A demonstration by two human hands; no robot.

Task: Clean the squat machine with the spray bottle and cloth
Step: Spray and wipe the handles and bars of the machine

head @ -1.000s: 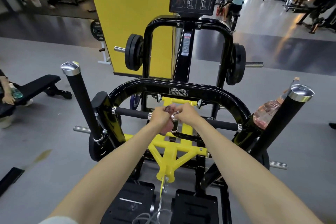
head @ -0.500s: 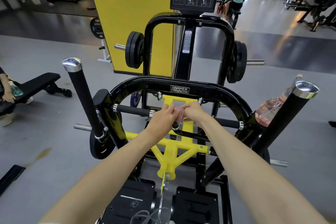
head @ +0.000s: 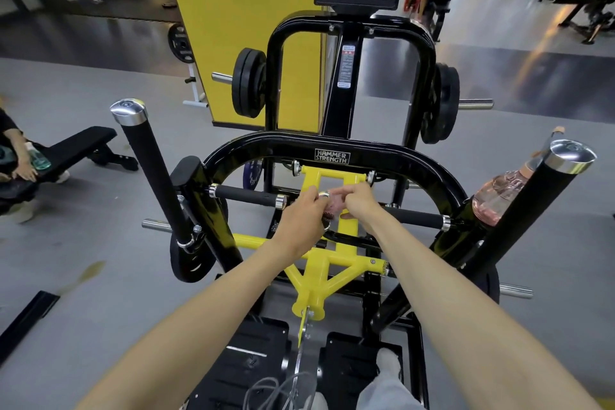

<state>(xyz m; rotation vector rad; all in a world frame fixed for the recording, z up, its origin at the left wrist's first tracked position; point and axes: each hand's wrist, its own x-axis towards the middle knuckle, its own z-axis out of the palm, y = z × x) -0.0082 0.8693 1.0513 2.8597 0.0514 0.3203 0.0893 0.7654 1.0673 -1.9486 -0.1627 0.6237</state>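
On one cloth [head: 336,204], two hands [head: 303,215] [head: 361,202]

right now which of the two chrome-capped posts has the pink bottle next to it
The right post: the pink bottle sits just beside it, on its inner side. The left post has none.

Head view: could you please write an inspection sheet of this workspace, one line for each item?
Surface: grey floor with a yellowish smear.
Job's things: squat machine; pink cloth at its chrome knob; spray bottle set into the frame's right side.
Clutter: black strip on the floor, left.
Grippers (hands): left hand and right hand both hold the pink cloth.
Cables: thin grey cable looped above the footplates.
Surroundings: seated person by a bench; yellow pillar.
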